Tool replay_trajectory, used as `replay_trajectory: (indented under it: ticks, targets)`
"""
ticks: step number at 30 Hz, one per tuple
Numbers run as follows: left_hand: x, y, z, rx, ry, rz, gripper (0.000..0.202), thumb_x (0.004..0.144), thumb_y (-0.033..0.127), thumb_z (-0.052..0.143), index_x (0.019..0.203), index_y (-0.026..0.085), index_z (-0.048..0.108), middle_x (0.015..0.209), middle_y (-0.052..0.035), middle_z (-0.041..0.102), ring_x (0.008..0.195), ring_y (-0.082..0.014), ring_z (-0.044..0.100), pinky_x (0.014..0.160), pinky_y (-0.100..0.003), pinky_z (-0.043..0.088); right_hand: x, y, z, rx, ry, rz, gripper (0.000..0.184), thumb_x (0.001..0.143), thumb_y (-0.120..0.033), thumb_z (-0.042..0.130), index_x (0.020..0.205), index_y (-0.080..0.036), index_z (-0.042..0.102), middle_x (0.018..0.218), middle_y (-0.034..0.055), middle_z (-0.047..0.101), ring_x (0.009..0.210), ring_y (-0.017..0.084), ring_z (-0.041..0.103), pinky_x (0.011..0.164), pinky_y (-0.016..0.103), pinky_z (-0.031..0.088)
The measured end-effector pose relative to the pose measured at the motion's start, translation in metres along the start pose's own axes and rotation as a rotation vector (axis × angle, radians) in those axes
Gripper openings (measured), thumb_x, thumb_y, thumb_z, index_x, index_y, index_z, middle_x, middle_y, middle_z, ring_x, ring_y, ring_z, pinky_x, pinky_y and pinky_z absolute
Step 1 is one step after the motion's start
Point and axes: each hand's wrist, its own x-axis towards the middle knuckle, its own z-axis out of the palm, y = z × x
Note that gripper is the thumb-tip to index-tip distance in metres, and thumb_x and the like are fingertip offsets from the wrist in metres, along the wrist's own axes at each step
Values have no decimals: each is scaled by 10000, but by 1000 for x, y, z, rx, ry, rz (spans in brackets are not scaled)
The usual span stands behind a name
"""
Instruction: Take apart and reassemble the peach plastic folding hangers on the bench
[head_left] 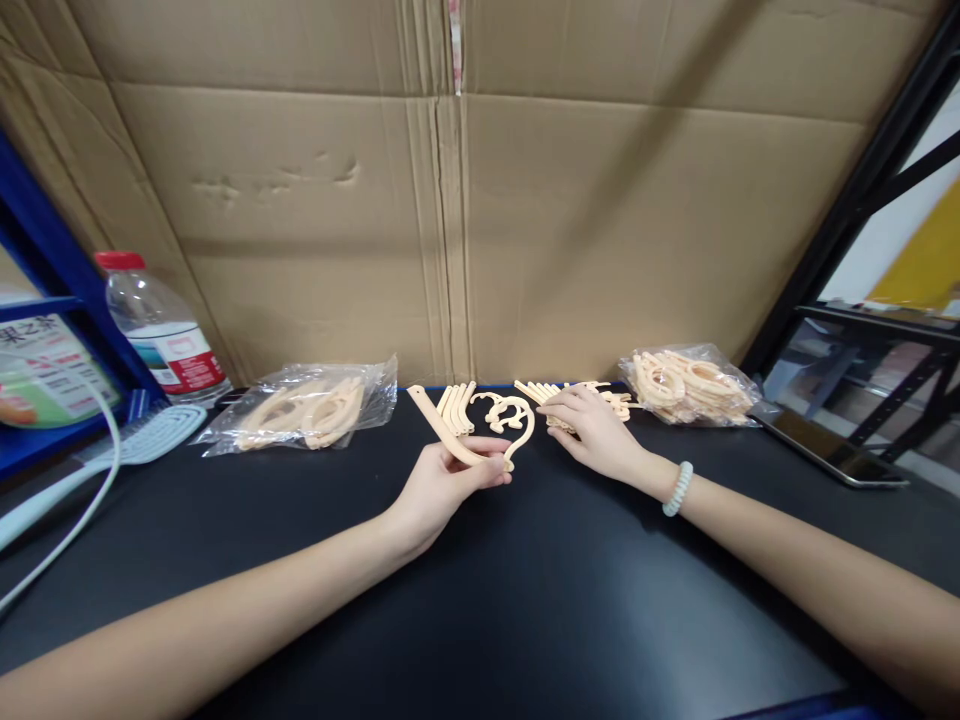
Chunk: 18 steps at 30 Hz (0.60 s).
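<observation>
My left hand (pixel 457 480) is closed around a partly assembled folding hanger (pixel 448 430), a beige plastic piece with one long arm slanting up to the left and a curved hook on the right. My right hand (pixel 589 430) reaches over a pile of beige hanger pieces (pixel 551 392), fingers stretched out and touching it; the fingertips partly cover the pieces beneath. Between my hands, on the dark table, lie several beige hooks (pixel 504 410). A neat row of curved hanger arms (pixel 456 405) lies just left of them.
A clear bag of beige hanger parts (pixel 300 405) lies left, and another bag (pixel 686 385) lies right. A phone-like dark slab (pixel 832 448) is at the right. A red-capped bottle (pixel 165 325) and a pale hairbrush (pixel 161 435) stand and lie left. Cardboard (pixel 600 200) walls the back.
</observation>
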Motion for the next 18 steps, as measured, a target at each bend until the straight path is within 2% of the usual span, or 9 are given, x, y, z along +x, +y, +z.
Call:
replay_trajectory:
  ticks: [3,7,14,16,18]
  targets:
    - [1,-1,0,-14,2,3,297,654,259,834,896,120,733,821,-49,720,746,-162,697,811,-306,570,-2,5,7,-75,-52,6,278,884,-152,509,1113,-184,664,1101,98,672,1100,292,516,971,515,405]
    - [1,-2,-1,-47,1,6,270,649,242,840,866,124,731,816,-37,709,734,-151,696,794,-285,572,-2,9,12,-31,-43,3,254,882,-104,498,1018,-168,702,1015,99,699,1035,264,548,931,466,453]
    - [2,0,-2,-96,-25,-14,265,622,208,854,832,113,721,789,-25,705,710,-135,696,757,-242,574,-1,9,10,60,-27,57,198,867,-76,545,845,-167,720,857,70,712,854,220,579,817,397,488]
    - [2,1,-2,-104,-26,-17,264,622,205,854,831,116,720,779,-22,706,707,-132,696,750,-232,573,-1,7,9,60,-25,50,209,873,-79,535,833,-174,716,813,60,701,819,209,578,793,384,487]
    - [2,1,-2,-114,-23,-20,264,620,206,856,828,118,721,765,-19,706,701,-128,695,749,-229,573,-1,5,7,34,-20,22,210,885,-100,523,859,-182,715,851,64,703,847,215,573,805,395,479]
